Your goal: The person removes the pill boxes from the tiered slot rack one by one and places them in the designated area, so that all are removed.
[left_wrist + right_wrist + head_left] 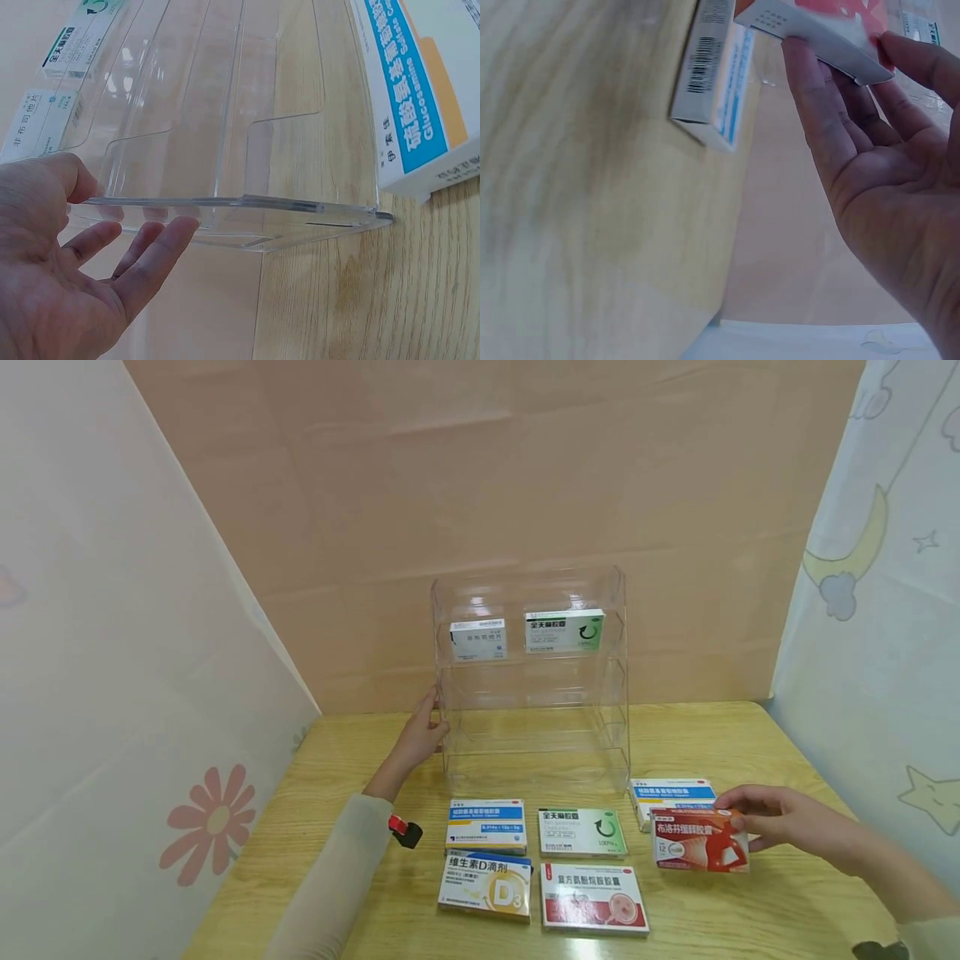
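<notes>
My left hand (422,733) is at the left side of a clear tiered display rack (536,768), its thumb at the front edge and its fingertips against the outer face of the side panel (300,225). In my right hand (787,822) is a red ibuprofen capsule box (701,842), pinched by the thumb and fingers along its right end. It is tilted, with its front facing me. Behind it, partly covered, lies a blue-and-white glucosamine box (672,790). On an upper tier stand a white box (478,640) and a green-and-white capsule box (564,632).
Before the rack, several medicine boxes lie on the wooden table (360,735): a glucosamine box (486,825), a vitamin D drops box (485,883), a green-and-white box (581,832) and a red-and-white capsule box (594,897). A tan backdrop (525,468) rises behind the table.
</notes>
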### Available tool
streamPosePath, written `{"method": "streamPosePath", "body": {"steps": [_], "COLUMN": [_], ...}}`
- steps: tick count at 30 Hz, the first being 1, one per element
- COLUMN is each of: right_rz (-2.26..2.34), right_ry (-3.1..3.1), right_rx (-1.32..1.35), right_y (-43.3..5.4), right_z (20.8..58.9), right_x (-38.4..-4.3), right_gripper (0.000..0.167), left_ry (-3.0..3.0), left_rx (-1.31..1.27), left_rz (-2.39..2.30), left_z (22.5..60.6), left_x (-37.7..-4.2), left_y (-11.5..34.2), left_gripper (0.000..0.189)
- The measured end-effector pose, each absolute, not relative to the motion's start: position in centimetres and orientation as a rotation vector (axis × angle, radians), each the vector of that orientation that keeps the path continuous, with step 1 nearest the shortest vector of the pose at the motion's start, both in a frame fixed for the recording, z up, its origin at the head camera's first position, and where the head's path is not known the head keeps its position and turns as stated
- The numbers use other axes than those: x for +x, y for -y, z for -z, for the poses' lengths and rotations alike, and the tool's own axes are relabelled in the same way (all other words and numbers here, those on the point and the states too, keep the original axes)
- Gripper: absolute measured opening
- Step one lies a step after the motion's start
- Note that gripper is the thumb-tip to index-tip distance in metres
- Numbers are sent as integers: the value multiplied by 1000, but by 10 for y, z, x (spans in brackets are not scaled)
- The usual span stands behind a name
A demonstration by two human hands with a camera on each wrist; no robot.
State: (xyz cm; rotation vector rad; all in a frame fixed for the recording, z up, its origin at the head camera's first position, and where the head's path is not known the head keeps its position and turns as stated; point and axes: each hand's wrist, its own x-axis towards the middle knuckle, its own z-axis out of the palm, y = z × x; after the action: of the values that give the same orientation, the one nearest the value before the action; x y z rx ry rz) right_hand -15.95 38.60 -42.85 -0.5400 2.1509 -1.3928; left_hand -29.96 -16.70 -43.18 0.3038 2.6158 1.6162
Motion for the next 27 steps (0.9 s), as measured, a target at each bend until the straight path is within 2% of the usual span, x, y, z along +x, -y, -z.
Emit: {"method": "streamPosePath", "body": {"steps": [13,27], "right_rz": [1420,1437], "right_ry": [-1990,-1888], "right_rx": [-431,-365], "right_y": [-397,-399], "right_z": [466,476], "right_x": [-154,-155], "right_gripper": [31,34], "left_ry": [-2648,-2648], "left_rx": [308,304], "left_rz": [-1578,-1581], "left_z": [434,434], "left_x": [-304,-302], "left_y": [166,168], "left_gripper": [76,76]}}
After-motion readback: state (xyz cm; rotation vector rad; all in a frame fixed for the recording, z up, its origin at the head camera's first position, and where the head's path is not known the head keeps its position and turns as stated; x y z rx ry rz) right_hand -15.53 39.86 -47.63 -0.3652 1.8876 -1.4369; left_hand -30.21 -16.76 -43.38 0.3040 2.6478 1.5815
